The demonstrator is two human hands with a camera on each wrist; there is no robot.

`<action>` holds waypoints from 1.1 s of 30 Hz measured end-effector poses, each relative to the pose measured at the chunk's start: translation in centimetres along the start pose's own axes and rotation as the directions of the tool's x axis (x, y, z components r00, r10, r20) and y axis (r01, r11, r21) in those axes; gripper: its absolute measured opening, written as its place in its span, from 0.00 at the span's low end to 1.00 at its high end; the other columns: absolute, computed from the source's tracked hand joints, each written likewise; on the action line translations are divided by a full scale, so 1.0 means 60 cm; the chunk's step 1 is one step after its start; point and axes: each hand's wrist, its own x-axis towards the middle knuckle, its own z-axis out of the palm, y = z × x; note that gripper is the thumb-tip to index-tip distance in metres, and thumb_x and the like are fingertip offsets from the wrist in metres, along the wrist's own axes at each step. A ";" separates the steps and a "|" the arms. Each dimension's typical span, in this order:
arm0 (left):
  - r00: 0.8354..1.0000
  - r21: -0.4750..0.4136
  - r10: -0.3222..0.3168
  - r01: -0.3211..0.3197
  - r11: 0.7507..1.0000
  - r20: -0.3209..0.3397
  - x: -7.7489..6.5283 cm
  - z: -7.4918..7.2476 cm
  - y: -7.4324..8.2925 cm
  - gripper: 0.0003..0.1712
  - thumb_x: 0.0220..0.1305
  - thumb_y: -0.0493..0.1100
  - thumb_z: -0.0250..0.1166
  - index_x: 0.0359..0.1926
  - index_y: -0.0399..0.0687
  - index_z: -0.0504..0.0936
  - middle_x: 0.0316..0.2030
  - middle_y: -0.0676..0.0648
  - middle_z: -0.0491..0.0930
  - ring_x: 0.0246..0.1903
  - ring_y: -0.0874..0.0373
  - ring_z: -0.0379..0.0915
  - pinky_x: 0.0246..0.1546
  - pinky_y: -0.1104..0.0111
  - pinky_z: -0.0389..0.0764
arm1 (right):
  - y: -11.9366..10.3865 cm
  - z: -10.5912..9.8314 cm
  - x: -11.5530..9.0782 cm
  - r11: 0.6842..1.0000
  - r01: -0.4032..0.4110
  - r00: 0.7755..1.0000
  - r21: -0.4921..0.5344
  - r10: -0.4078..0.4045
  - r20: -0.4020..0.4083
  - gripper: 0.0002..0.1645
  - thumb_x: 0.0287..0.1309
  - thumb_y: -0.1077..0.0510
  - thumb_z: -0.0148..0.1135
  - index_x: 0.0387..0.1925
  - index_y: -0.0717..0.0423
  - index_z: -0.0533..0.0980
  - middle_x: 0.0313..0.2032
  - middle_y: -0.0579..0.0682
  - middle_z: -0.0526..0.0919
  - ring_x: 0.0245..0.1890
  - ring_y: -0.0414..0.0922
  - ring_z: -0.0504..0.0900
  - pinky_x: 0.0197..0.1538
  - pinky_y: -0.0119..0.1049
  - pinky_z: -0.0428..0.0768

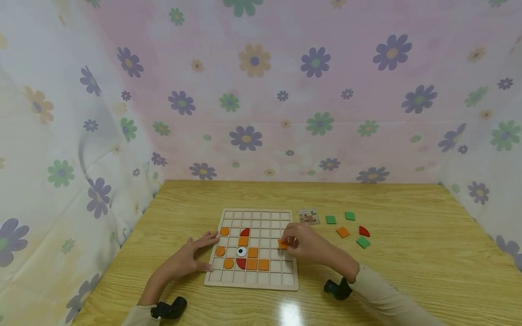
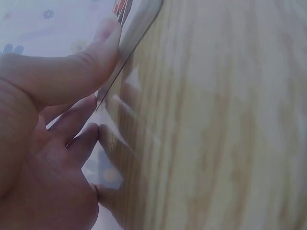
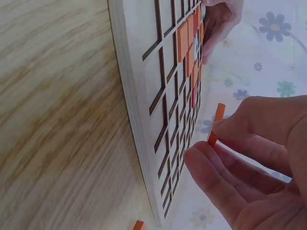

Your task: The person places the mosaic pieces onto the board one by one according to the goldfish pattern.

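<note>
Left hand [image 1: 187,258] spread at board's [image 1: 253,285] left edge; right hand [image 1: 305,242] pinches orange tile [image 3: 219,113]; ten pieces [image 1: 252,264] placed, lower centre; five loose tiles [image 1: 342,232], lower right.

Pink flowered backdrop [image 1: 269,106], whitish flowered left sheet [image 1: 69,145] (creased), wood-grain table [image 1: 424,253]

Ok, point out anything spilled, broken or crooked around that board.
Nothing really stands out: no spill or breakage shows. The loose pieces right of the board lie at mixed angles on the table, but that looks ordinary for unplaced pieces.
</note>
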 end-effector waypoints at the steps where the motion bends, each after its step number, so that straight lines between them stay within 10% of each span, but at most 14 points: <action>1: 1.000 -0.002 0.002 -0.002 1.000 -0.001 0.000 0.000 0.001 0.45 0.52 0.48 0.71 0.69 0.44 0.64 0.71 0.42 0.52 0.71 0.42 0.39 0.64 0.40 0.26 | -0.001 0.002 0.002 1.000 0.005 1.000 -0.002 -0.005 -0.001 0.09 0.49 0.71 0.62 0.33 0.60 0.82 0.31 0.48 0.78 0.27 0.38 0.77 0.29 0.25 0.78; 33: 1.000 -0.004 0.016 -0.016 1.000 -0.002 0.000 0.001 -0.002 0.44 0.52 0.48 0.71 0.68 0.44 0.65 0.71 0.40 0.53 0.70 0.40 0.40 0.62 0.37 0.25 | -0.025 0.064 0.042 0.999 -0.044 0.999 0.021 0.044 -0.004 0.06 0.45 0.70 0.64 0.28 0.61 0.82 0.28 0.48 0.78 0.26 0.37 0.72 0.29 0.25 0.75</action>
